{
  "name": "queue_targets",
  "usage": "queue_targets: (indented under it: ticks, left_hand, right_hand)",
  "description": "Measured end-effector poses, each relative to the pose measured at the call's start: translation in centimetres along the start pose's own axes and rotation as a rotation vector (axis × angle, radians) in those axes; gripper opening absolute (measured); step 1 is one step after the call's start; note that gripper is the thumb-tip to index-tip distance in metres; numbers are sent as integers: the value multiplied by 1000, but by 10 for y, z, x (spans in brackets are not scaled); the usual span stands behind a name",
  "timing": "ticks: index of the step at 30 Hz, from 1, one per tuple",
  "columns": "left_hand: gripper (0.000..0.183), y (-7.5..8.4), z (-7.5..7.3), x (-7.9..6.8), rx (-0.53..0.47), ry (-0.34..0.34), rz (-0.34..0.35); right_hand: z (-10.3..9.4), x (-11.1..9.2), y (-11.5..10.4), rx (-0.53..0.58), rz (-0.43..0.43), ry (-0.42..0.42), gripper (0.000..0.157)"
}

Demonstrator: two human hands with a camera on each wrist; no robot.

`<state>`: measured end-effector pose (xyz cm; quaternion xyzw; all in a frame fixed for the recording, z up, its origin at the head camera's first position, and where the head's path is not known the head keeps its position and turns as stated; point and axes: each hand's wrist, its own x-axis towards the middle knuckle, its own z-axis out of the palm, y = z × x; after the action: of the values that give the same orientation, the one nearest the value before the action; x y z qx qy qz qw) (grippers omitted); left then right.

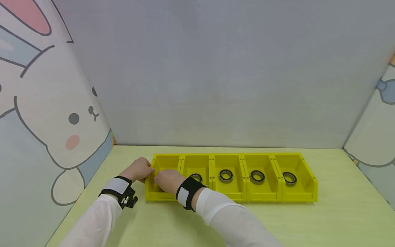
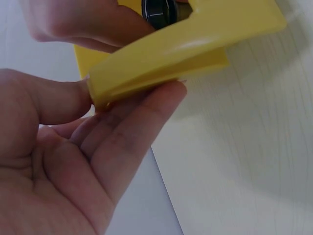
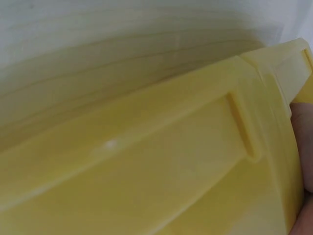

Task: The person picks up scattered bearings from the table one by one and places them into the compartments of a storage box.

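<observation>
My left hand [image 1: 139, 169] pinches the left side wall of the leftmost yellow bin [image 1: 168, 158]. In the left wrist view, the thumb lies on one side of the yellow wall [image 2: 195, 36] and the fingers [image 2: 142, 132] on the other. My right hand [image 1: 169, 180] reaches into that same bin, close to the left wall; its fingertips are hidden. A dark glossy round thing [image 2: 159, 12] shows beside the right hand in the left wrist view, too cut off to identify. The right wrist view is mostly filled by yellow plastic [image 3: 146, 161], with some skin at its right edge.
Several yellow bins stand joined in a row. Ring bearings lie in the others: one bearing [image 1: 196, 177] partly behind the right wrist, then a bearing [image 1: 221, 176], a bearing [image 1: 252, 177] and a bearing [image 1: 285, 179]. A grey wall [image 1: 228, 85] rises behind the table [image 1: 336, 192].
</observation>
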<state>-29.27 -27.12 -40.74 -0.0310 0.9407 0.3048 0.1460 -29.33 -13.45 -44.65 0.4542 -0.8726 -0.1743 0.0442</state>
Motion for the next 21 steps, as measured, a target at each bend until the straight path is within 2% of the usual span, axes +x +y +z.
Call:
queue_targets:
  ticks: [10,13,17,19,21]
  left_hand:
    - [20,4,2,4,0,-5,4]
    - [18,4,3,4,0,-5,-3]
    - [20,2,3,3,-6,-7,-2]
    - [24,0,3,2,-11,-5,-2]
    - [28,-3,3,1,-14,-3,-6]
  right_hand:
    - [4,0,2,-27,24,-8,13]
    - [5,-1,3,-3,21,-3,14]
    - [4,-5,8,84,-9,24,14]
    - [-2,-12,15,111,-27,33,20]
    - [-13,-26,27,152,-39,37,33]
